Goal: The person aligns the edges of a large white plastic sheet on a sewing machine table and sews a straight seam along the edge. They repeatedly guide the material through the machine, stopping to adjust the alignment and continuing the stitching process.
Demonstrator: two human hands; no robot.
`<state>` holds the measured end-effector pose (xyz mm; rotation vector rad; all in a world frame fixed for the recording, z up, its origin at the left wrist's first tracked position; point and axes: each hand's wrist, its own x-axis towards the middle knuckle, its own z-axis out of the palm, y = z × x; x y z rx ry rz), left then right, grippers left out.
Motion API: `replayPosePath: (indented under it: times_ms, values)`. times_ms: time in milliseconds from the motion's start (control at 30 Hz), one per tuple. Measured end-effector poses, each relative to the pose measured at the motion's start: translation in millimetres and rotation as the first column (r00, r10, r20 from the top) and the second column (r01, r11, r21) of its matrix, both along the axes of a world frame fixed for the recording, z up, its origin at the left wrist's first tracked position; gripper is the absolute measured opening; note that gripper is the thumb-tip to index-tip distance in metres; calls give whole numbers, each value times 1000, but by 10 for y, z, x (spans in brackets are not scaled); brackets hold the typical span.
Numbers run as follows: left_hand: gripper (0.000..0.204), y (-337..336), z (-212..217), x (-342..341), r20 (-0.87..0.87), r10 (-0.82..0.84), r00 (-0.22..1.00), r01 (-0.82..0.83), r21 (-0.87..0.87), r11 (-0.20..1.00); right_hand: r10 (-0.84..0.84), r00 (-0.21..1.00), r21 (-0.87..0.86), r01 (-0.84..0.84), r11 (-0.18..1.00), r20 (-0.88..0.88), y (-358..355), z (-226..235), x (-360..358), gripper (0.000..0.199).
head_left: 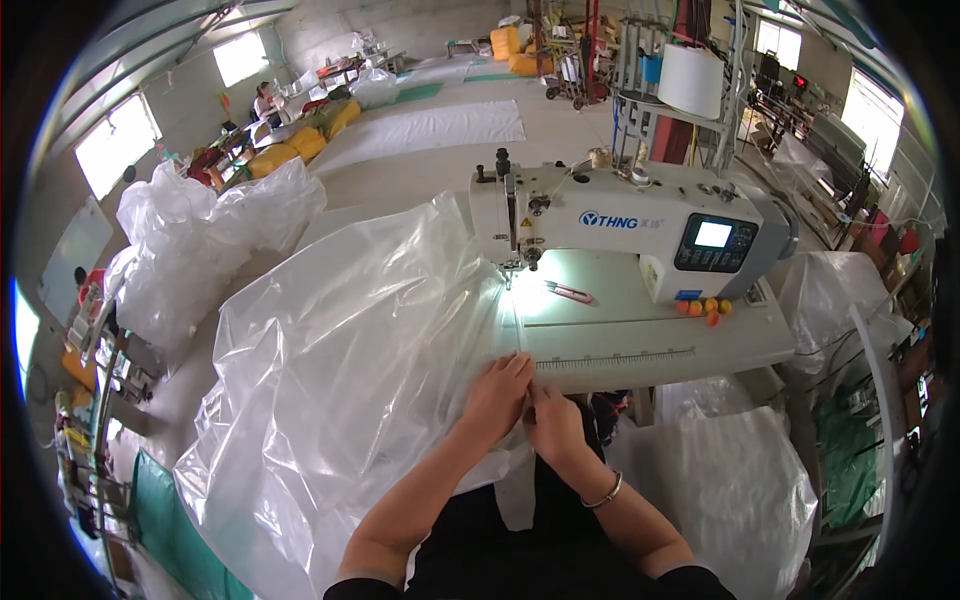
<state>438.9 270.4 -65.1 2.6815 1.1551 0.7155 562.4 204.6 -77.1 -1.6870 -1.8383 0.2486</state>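
Observation:
A large sheet of clear plastic film (340,340) spreads over the left of the sewing table and hangs down toward my lap. Its right edge runs up under the needle area of a white sewing machine (600,215), lit by a bright lamp. At the table's front edge my left hand (497,398) lies closed on the film's edge, fingers together. Close beside it, my right hand (556,425), with a bangle on the wrist, pinches the same edge. A narrow strip of film hangs below my hands.
A small cutter (569,292) and several orange-red balls (705,308) lie on the machine bed, behind a printed ruler scale. Bundled clear plastic (180,250) stands at the left; more film (730,480) hangs at the right. A white thread cone (691,82) stands behind. Another person (266,103) sits far back left.

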Motion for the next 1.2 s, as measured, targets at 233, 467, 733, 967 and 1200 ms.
replayPosePath:
  times_ms: [233,467,733,967,1200]
  values:
    - [32,308,39,-250,-117,-41,992,56,123,991,23,929,66,1,998,-370,102,-9,-176,39]
    - [28,839,-40,-198,53,-57,997,59,-41,997,-18,881,-23,8,1000,-473,524,78,-132,39]
    - [43,1312,-60,-212,-16,-167,986,166,-79,983,-119,603,-142,9,990,-788,483,-1,-118,50]
    - [60,1187,0,-214,-104,-155,982,147,-81,986,-270,219,-320,-238,917,-937,155,60,-45,38]
    - [74,1129,77,-204,-228,-99,969,78,-102,992,-201,583,-322,-111,940,-787,-193,101,99,16]
